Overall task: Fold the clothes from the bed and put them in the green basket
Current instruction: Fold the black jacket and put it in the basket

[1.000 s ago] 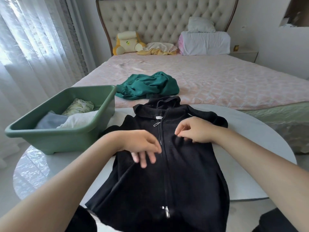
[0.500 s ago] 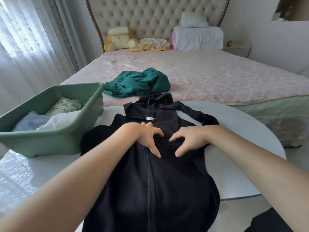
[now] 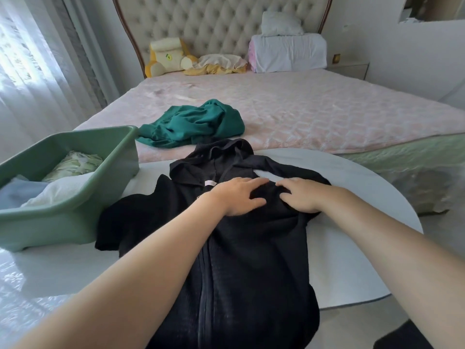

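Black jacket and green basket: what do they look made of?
Black jacket: soft knit or fleece-like fabric with a matte finish. It shows a fuzzy, faintly ribbed surface and lies limp with soft folds. The exact fibre cannot be told.
Green basket: probably moulded plastic. Its walls are smooth with a slight sheen, the rim is rounded, and it holds a rigid shape.

I saw the black hooded zip-front fleece jacket (image 3: 241, 248) lying front-up, spread across the white round table (image 3: 352, 248), its hood toward the pink quilted bed (image 3: 314, 109). One sleeve lay just beside the green rectangular plastic basket (image 3: 75, 212), which held folded pale clothes (image 3: 73, 165). A crumpled teal garment (image 3: 193, 124) lay on the bed, just beyond the hood.
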`<state>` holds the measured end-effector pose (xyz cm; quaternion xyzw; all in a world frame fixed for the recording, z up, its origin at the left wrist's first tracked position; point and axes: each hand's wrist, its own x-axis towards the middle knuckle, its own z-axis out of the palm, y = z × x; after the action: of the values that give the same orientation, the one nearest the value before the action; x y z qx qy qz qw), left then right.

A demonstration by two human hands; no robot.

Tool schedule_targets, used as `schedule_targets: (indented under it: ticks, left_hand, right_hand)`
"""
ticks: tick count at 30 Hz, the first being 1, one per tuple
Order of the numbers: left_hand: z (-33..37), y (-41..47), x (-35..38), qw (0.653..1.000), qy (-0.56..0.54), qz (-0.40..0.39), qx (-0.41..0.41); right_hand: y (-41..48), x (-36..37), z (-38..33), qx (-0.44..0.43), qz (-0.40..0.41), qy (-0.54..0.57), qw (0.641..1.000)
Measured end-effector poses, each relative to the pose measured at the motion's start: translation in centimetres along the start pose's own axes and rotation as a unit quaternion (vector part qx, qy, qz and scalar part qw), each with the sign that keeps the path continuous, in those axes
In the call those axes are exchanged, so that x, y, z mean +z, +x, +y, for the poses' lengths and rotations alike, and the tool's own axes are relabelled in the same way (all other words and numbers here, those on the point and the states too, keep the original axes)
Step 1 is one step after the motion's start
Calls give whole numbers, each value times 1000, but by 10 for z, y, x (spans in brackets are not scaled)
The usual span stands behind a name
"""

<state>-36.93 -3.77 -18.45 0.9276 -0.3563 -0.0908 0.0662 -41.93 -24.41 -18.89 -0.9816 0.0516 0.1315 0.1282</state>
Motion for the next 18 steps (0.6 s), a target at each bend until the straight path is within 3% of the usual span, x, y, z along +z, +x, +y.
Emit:
schedule_targets:
  ticks: [2, 5, 9, 11, 14, 16, 18]
  left_hand:
    - [-12, 5, 10, 995, 67, -51, -59]
    - [-38, 9, 16, 980, 91, -64, -164]
    - [-45, 15, 9, 980, 41, -51, -188]
    - [-33, 19, 10, 982, 28, -21, -188]
    - [-17, 22, 20, 988, 17, 22, -151]
    - [-10, 23, 27, 991, 11, 4, -132]
    - [-7, 23, 31, 994, -2, -18, -103]
  right_hand:
    - [3, -3, 11, 44, 1, 5, 999]
    - [1, -7, 29, 115, 11, -22, 993]
    - [-4, -9, 31, 157, -3, -88, 984]
    - [-5, -8, 24, 107, 54, -141, 983]
    - [-9, -2, 7, -72, 124, -114, 983]
    - [-13, 4, -7, -98, 62, -11, 993]
    - [-13, 11, -12, -64, -12, -8, 998]
